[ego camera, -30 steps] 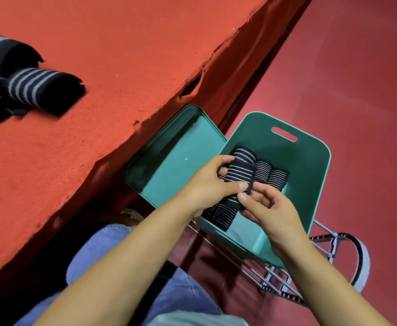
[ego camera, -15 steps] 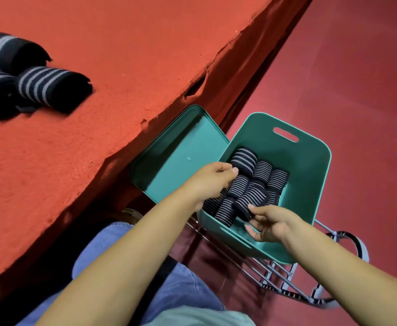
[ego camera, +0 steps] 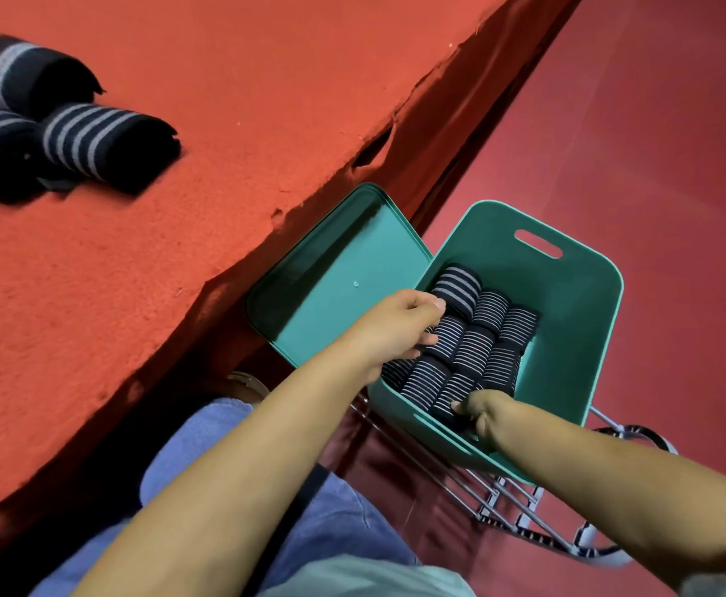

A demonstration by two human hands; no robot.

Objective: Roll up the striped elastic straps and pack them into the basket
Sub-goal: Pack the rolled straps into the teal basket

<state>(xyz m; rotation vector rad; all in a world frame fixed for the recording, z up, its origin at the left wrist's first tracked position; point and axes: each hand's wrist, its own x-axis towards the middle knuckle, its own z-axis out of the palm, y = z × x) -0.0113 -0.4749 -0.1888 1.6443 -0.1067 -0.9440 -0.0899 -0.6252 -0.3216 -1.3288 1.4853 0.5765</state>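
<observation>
A teal basket [ego camera: 578,333] sits low on my right, beside the table. Several rolled black straps with white stripes [ego camera: 488,333] stand packed in rows inside it. My left hand [ego camera: 395,327] reaches in from the left, its curled fingers and thumb pinching a roll [ego camera: 445,336] in the left row. At the basket's near wall, my right hand [ego camera: 482,413] grips another rolled strap [ego camera: 449,392] that sits low in the near row. Three more rolled straps [ego camera: 103,142] lie on the red table at the far left.
The basket's teal lid [ego camera: 344,282] leans open against the torn edge of the red felt table [ego camera: 232,174]. A wire rack [ego camera: 520,519] carries the basket above the dark red floor [ego camera: 654,135]. My leg in blue jeans [ego camera: 228,450] is below.
My right hand has carried its rolled strap from above the rolls down into the near row. My left hand has stayed at the left row. The view has shifted slightly.
</observation>
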